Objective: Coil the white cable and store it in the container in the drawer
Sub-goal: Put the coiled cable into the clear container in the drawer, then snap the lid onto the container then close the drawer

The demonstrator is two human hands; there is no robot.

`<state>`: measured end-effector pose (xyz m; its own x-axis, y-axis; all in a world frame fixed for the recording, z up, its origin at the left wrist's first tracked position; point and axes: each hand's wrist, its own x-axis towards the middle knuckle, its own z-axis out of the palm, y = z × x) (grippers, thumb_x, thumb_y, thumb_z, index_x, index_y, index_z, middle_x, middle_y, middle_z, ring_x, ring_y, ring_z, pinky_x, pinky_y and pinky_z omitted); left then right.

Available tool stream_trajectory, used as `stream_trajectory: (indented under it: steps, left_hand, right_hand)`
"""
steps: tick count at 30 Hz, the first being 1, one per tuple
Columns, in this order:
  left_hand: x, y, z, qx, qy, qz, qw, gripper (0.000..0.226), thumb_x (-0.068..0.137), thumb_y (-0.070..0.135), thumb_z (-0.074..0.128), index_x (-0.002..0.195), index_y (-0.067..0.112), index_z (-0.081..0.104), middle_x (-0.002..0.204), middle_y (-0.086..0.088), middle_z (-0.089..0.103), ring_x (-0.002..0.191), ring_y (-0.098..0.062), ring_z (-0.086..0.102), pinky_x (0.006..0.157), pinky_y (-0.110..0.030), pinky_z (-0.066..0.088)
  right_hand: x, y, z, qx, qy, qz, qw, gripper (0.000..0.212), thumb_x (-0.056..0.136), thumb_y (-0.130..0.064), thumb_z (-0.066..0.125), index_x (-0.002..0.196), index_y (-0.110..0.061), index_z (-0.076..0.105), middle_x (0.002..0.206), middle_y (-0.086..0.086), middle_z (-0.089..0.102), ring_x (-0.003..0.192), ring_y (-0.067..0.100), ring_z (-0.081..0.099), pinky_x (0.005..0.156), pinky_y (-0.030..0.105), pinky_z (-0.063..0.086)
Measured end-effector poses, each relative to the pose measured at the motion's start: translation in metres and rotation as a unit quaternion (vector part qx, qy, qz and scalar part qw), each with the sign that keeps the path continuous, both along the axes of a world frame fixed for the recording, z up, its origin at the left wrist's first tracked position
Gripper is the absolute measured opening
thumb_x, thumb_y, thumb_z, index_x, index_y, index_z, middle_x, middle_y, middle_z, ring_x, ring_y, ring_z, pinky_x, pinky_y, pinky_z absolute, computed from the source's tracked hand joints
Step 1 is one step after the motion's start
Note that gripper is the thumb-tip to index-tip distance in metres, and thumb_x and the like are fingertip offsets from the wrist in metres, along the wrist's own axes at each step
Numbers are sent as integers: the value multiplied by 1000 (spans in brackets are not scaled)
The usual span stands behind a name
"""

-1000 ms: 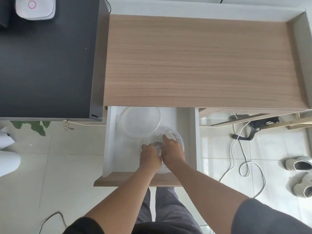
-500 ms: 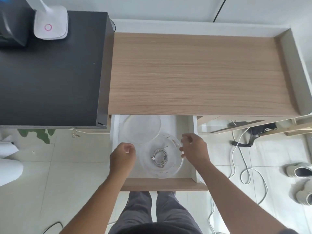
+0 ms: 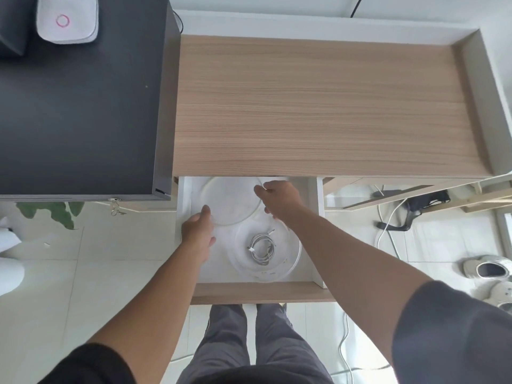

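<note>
The white cable (image 3: 261, 248) lies coiled inside a clear round container (image 3: 293, 261) in the open white drawer (image 3: 315, 217). Behind the container lies its clear round lid (image 3: 231, 200). My left hand (image 3: 198, 231) touches the lid's near left rim with its fingertips. At the lid's far right rim, my right hand (image 3: 279, 199) pinches the edge between thumb and fingers. Neither hand touches the cable.
The drawer's wooden front (image 3: 260, 292) is just ahead of my legs. A wooden desk top (image 3: 318, 106) overhangs the drawer's back. A black cabinet (image 3: 77, 106) with a white lamp base (image 3: 68, 19) stands left. Cables (image 3: 388, 225) and slippers (image 3: 490, 270) lie on the floor at right.
Both hands left the container, where the coiled cable now lies free, and moved back to the lid, one on each side of it.
</note>
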<state>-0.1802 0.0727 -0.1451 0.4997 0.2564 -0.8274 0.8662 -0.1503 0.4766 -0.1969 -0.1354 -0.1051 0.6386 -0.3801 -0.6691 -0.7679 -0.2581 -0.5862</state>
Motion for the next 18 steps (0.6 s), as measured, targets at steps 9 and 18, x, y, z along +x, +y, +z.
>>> stream_trajectory:
  steps: [9, 18]
  left_hand:
    - [-2, -4, 9, 20, -56, -24, 998, 43, 90, 31, 70, 130, 20, 61, 88, -3, 70, 74, -14, 64, 82, -35, 58]
    - [-44, -12, 48, 28, -135, -165, 977, 33, 83, 36, 73, 111, 35, 55, 118, 14, 60, 107, -9, 61, 78, -26, 47]
  right_hand:
    - [5, 0, -10, -4, 0, -76, 997, 39, 80, -28, 75, 118, -20, 65, 95, -6, 71, 73, 17, 70, 76, 39, 63]
    - [-76, -23, 20, 14, -5, -100, 995, 42, 76, -31, 77, 116, -24, 65, 94, -2, 75, 86, 23, 74, 84, 45, 60]
